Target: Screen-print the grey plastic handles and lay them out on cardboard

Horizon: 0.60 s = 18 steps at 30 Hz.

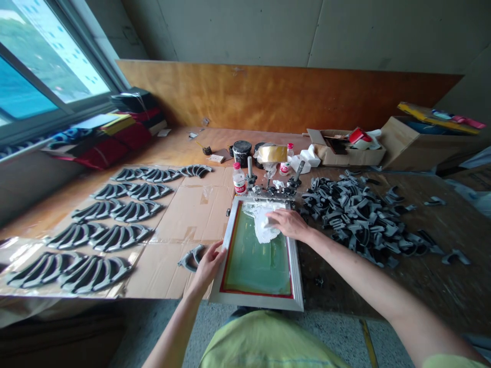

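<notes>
A silver-framed printing screen [255, 266] with green mesh and a red inner border lies in front of me, fixed at its far end to a metal clamp [273, 190]. My right hand [287, 223] is closed on a small white piece [265, 222] over the upper mesh. Beneath it spreads a white patch [264, 233]; whether it is ink or a thin sheet, I cannot tell. My left hand [209, 263] grips the left rail of the screen, fingers bent over it. Just left of that hand lies one grey curved part [191, 258] on the cardboard.
Rows of grey curved parts [95, 273] cover the cardboard [180, 214] at left. A heap of similar pieces [353, 209] lies at right. Behind the screen stand red-capped bottles [239, 180], a black tub [242, 152] and a tape roll [271, 153]. Open boxes [349, 155] stand back right.
</notes>
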Each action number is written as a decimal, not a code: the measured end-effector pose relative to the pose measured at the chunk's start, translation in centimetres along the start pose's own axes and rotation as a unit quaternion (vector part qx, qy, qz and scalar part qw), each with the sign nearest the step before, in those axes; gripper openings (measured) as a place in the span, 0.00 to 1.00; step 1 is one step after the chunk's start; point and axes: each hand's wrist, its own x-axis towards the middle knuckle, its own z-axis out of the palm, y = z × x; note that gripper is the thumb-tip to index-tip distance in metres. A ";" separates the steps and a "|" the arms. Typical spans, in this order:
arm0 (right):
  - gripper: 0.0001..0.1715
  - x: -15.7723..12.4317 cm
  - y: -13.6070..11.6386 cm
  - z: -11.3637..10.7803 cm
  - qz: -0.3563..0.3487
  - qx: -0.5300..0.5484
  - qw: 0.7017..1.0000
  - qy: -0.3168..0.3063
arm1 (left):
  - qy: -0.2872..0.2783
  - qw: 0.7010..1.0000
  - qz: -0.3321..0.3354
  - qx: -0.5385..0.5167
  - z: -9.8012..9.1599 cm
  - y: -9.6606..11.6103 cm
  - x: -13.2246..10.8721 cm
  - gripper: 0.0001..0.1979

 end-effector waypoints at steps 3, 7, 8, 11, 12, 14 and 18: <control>0.32 3.8 1.2 -1.7 0.096 0.000 0.995 0.023 | -0.016 1.000 -0.005 -0.003 -0.7 2.0 -0.7 0.40; 0.37 5.7 3.5 -3.5 0.186 -0.057 0.977 0.086 | -0.049 0.997 -0.001 -0.058 -1.9 5.7 -1.2 0.36; 0.35 5.2 4.3 -3.9 0.199 -0.062 0.971 0.118 | -0.047 0.996 0.011 -0.071 -2.0 6.8 -1.1 0.33; 0.23 2.0 6.6 -3.8 0.276 -0.036 0.943 0.183 | -0.016 0.989 0.094 -0.111 -1.7 10.4 -0.3 0.27; 0.19 0.7 7.0 -3.2 0.305 -0.020 0.935 0.180 | -0.005 0.983 0.132 -0.126 -1.3 11.8 0.1 0.26; 0.16 -1.9 7.1 -1.2 0.335 0.008 0.931 0.148 | 0.011 0.971 0.189 -0.147 -0.6 14.6 1.0 0.23; 0.18 -4.9 4.5 3.6 0.239 0.046 0.968 0.064 | 0.026 0.965 0.201 -0.165 0.5 18.7 2.4 0.22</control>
